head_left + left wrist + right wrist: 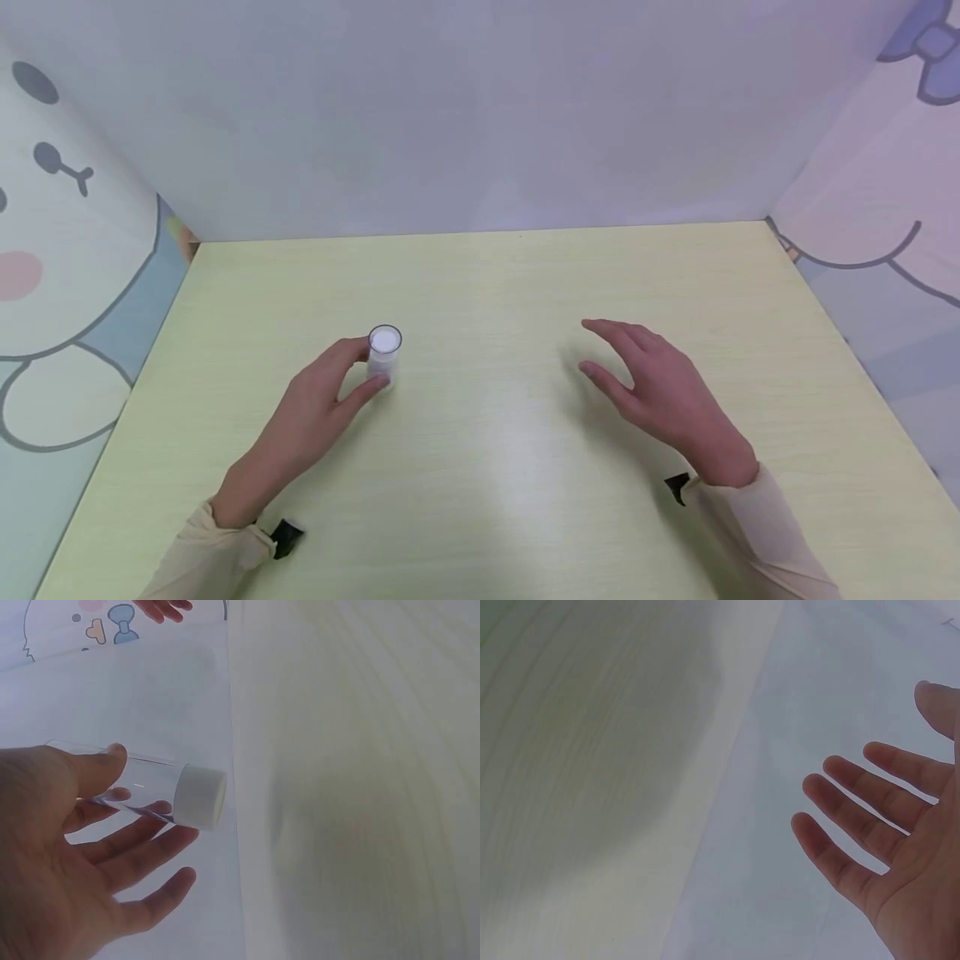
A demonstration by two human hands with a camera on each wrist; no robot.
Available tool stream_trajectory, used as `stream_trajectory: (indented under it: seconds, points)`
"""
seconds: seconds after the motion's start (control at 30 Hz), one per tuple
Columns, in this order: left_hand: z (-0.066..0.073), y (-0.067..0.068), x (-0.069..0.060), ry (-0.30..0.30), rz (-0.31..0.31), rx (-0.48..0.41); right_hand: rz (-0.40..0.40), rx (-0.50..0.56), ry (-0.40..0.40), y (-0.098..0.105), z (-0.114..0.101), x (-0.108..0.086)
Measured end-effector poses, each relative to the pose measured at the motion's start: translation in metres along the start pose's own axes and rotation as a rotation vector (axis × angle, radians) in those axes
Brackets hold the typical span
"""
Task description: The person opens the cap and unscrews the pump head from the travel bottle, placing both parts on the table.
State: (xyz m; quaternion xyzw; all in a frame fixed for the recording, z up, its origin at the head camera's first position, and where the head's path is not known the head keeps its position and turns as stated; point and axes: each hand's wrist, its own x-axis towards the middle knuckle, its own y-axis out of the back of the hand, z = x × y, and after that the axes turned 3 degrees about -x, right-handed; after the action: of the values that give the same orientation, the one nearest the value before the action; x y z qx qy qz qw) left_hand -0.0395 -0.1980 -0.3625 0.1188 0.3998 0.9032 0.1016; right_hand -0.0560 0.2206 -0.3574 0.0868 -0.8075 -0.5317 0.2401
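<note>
Between thumb and fingers, my left hand (318, 408) pinches a small clear cylindrical bottle with a white cap (383, 354). The left wrist view shows the see-through tube of the bottle (146, 780) with its white cap (199, 796) at the lower end, toward the table. The other fingers of that hand spread beside the tube. To the right, my right hand (660, 387) hovers over the table, holding nothing. Its fingers (855, 825) are extended and apart in the right wrist view, with the thumb separate from them.
A pale wood-grain table (480, 467) lies under both hands. A plain whitish wall (480, 117) stands at its back edge. Side panels with cartoon drawings, the left panel (82, 275) and the right panel (885, 192), flank the table.
</note>
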Motion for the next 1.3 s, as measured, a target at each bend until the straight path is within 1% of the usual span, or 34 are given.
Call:
stream_trajectory:
  seconds: [0.13,0.4,0.57,0.77,1.0,1.17,1.3]
  points:
    - [0.005,-0.001,0.001,-0.015,-0.001,0.012,0.009,0.013,0.018,-0.002,-0.003,0.003]
    - [0.012,-0.004,0.002,-0.088,0.034,0.042,0.024,0.049,0.053,-0.005,-0.010,0.008]
    - [0.015,-0.008,0.002,-0.103,0.035,0.049,0.032,0.087,0.078,-0.009,-0.015,0.012]
    - [0.019,-0.014,0.001,-0.128,0.025,0.048,0.008,0.161,0.084,-0.013,-0.026,0.015]
    - [0.024,-0.021,0.002,-0.159,0.001,0.018,-0.016,0.249,0.107,-0.015,-0.038,0.019]
    - [0.028,-0.026,0.003,-0.196,-0.007,0.024,-0.031,0.318,0.126,-0.016,-0.047,0.020]
    - [0.033,-0.030,0.004,-0.241,-0.004,0.053,-0.046,0.386,0.137,-0.016,-0.055,0.021]
